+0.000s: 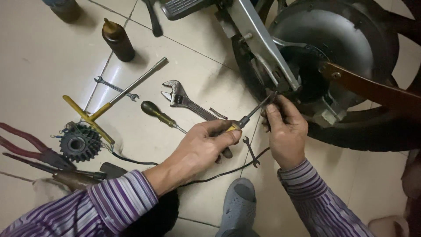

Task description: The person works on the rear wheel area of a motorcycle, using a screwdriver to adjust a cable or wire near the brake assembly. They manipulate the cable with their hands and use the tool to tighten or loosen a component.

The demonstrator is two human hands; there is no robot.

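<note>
- Two bottles (117,39) stand capped on the tile floor (39,57) (contents hidden).
- Left hand (206,142) is clamped round a screwdriver (250,116).
- Right hand (286,131) pinches at the wheel hub (333,48).

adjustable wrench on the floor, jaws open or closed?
Open. The adjustable wrench lies flat on the tile floor, and a clear gap shows between its two jaws at the head. Neither hand touches it.

Our screwdriver (252,115) tip lost behind our right hand (286,131) at the wheel hub (307,74), its handle buried in our left hand (204,145), red pliers (26,147) cut by the left edge, wheel's tyre (364,134) running off the right edge, dark container (66,8) cropped at top.
</note>
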